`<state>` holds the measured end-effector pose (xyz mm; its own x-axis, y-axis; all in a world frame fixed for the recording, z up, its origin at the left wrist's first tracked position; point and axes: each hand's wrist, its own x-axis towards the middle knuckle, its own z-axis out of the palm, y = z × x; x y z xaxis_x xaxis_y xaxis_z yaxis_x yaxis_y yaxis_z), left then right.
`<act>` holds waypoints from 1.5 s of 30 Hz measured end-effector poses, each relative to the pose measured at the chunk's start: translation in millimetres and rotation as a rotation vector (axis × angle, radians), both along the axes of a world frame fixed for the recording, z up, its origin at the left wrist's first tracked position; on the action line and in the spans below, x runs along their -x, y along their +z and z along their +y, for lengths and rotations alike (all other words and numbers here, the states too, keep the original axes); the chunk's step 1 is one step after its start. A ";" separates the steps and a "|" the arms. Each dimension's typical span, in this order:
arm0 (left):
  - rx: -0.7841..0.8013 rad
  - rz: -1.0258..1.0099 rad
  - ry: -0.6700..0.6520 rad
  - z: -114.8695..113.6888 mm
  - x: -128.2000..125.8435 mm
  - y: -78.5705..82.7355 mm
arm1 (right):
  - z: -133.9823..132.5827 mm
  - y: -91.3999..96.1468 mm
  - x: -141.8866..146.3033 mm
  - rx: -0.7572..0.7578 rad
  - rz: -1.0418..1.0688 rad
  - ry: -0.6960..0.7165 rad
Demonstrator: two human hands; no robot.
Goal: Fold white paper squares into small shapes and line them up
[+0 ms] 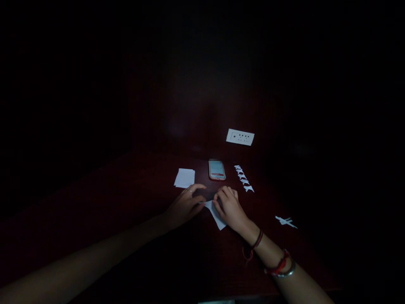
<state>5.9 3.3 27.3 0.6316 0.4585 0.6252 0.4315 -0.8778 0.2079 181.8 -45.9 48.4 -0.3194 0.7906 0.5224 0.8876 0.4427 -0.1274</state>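
Note:
Both of my hands rest on a small white paper piece (218, 219) lying on a dark red table (126, 198). My left hand (185, 205) pinches the paper's left edge, fingers curled, a ring on one finger. My right hand (230, 207) presses down on the paper with its fingers bent together; most of the sheet is hidden under it. Threads and bangles circle my right wrist.
A stack of white paper squares (184, 177) lies beyond my left hand. A phone (217, 169) with a lit screen lies beside it. A row of folded paper shapes (244, 178) sits right of the phone, with paper strips (286, 221) farther right. A white wall socket (240, 137) is behind.

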 end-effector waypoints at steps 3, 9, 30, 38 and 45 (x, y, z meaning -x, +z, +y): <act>-0.061 -0.049 0.042 1.5 -7.8 -2.1 | 2.3 2.4 -2.1 -0.043 -0.050 0.024; -0.131 -0.039 0.044 -1.5 -10.3 -1.7 | -0.6 6.9 -2.4 -0.061 -0.109 0.115; -0.116 -0.079 0.187 12.4 9.0 -10.4 | 10.1 -6.8 -34.9 -0.092 -0.004 -0.031; -0.144 -0.017 0.062 -7.0 -5.7 5.3 | -1.3 4.3 -5.3 -0.059 -0.105 0.144; -0.158 0.000 0.082 -4.3 -7.1 4.0 | -0.4 2.4 -7.1 -0.070 -0.091 0.128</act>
<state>13.0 -1.0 31.2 0.5966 0.4043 0.6932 0.5027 -0.8616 0.0699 188.9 -46.3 50.8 -0.4641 0.7032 0.5386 0.8297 0.5581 -0.0138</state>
